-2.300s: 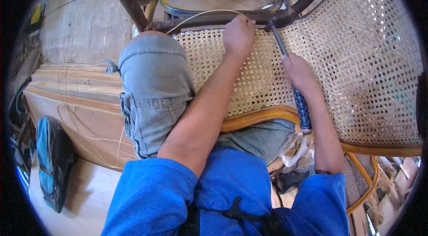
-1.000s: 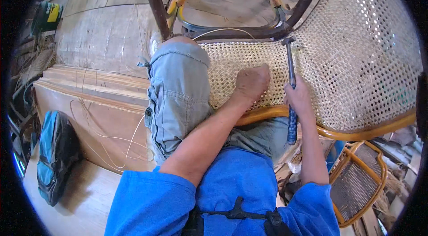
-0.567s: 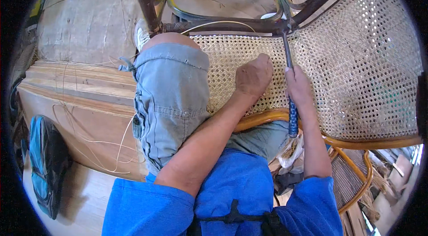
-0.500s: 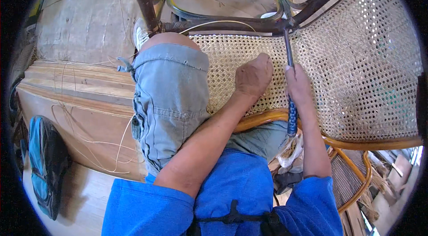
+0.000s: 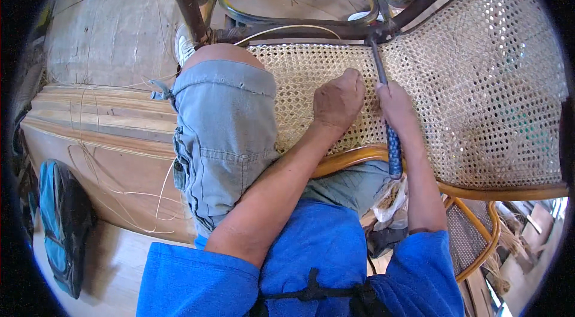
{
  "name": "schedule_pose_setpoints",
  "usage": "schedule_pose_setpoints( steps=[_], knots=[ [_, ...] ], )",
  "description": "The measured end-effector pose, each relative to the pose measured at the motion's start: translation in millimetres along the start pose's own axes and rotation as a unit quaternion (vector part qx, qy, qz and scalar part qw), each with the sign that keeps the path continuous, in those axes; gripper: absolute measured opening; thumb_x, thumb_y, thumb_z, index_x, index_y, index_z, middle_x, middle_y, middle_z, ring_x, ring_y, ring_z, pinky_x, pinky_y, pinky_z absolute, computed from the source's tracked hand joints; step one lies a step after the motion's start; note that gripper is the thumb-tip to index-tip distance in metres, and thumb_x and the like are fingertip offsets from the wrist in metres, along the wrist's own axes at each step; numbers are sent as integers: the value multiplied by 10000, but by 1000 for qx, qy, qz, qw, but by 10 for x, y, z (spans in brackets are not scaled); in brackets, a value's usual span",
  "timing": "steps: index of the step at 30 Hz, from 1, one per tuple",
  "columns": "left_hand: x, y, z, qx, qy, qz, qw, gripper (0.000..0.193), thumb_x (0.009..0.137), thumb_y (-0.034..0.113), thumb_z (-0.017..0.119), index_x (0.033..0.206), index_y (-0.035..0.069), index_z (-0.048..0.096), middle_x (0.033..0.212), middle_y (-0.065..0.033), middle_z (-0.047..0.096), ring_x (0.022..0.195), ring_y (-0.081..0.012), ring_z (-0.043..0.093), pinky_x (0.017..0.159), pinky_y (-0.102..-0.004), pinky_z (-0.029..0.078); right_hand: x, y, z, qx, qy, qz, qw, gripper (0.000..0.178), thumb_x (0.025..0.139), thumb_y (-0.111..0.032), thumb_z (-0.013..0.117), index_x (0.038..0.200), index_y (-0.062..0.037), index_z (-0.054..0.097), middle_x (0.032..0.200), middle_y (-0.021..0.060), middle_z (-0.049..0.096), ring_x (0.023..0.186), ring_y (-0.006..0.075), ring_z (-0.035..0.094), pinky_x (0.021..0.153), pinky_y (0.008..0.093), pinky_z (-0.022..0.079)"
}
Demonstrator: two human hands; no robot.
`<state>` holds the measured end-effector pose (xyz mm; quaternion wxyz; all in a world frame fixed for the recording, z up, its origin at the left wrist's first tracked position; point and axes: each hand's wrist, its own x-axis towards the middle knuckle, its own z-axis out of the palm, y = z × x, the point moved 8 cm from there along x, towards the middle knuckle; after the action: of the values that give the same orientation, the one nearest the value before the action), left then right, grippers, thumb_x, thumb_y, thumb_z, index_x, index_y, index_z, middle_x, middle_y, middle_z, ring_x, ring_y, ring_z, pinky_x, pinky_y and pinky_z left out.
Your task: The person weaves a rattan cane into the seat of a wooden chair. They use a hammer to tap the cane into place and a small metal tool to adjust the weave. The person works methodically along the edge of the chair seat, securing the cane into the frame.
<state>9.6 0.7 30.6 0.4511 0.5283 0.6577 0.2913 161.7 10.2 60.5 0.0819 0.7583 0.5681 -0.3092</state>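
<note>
My right hand (image 5: 396, 108) is closed around a hammer (image 5: 379, 62) with a dark metal shaft and a blue wrapped grip. The hammer's head end lies at the dark far rail (image 5: 293, 34) of a rattan chair. Beside it, my left hand (image 5: 339, 99) is curled in a fist over the woven cane seat (image 5: 293, 77). Whatever the left fingers hold, if anything, is hidden. A pale cane strip (image 5: 287, 27) arches along the dark rail. Woven cane also fills the back panel (image 5: 479, 89) on the right. The seat's near edge is a varnished rattan pole (image 5: 350, 160).
Stacked plywood sheets (image 5: 102, 119) lie on the left, with loose cane strands across them. A blue and black backpack (image 5: 60, 227) stands at the lower left. Another cane-panelled rattan piece (image 5: 476, 239) and a plastic bag (image 5: 389, 206) sit at the lower right.
The hammer's head end has shifted slightly left along the dark rail, so its shaft tilts more. My left fist stays almost in place over the seat.
</note>
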Motion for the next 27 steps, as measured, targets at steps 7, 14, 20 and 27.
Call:
schedule_pose_setpoints(
  steps=[7, 14, 20, 27],
  knots=[
    [25, 35, -1, -12, 17, 7, 1000, 183, 869, 223, 480, 864, 71, 581, 682, -191, 622, 646, -373, 630, 600, -476, 496, -323, 63, -133, 109, 114, -25, 987, 275, 899, -270, 516, 798, -15, 517, 584, 63, 469, 498, 178, 468, 513, 358, 400],
    [301, -209, -198, -212, 120, -60, 968, 197, 875, 169, 496, 869, 4, 603, 700, -172, 603, 623, -269, 587, 618, -376, 462, -1367, 361, 77, 31, 46, -57, 997, 316, 775, -269, 662, 932, -22, 544, 834, 168, 571, 777, 340, 576, 682, 414, 447],
    [267, -72, 222, -373, -56, -123, 918, 216, 903, 198, 518, 813, 22, 606, 587, -11, 478, 516, -80, 397, 499, -257, 341, -1751, 524, 257, -22, -3, -78, 997, 417, 677, -205, 721, 1025, -46, 556, 941, 143, 587, 917, 333, 554, 769, 446, 427],
    [13, 167, 317, -436, -208, -284, 829, 454, 910, 516, 480, 824, 76, 557, 511, 68, 335, 379, -59, 284, 386, -211, 262, -1901, 658, 125, 77, 104, -78, 988, 405, 698, -228, 701, 1046, -76, 560, 975, 133, 579, 964, 331, 539, 831, 432, 413]
  ],
)
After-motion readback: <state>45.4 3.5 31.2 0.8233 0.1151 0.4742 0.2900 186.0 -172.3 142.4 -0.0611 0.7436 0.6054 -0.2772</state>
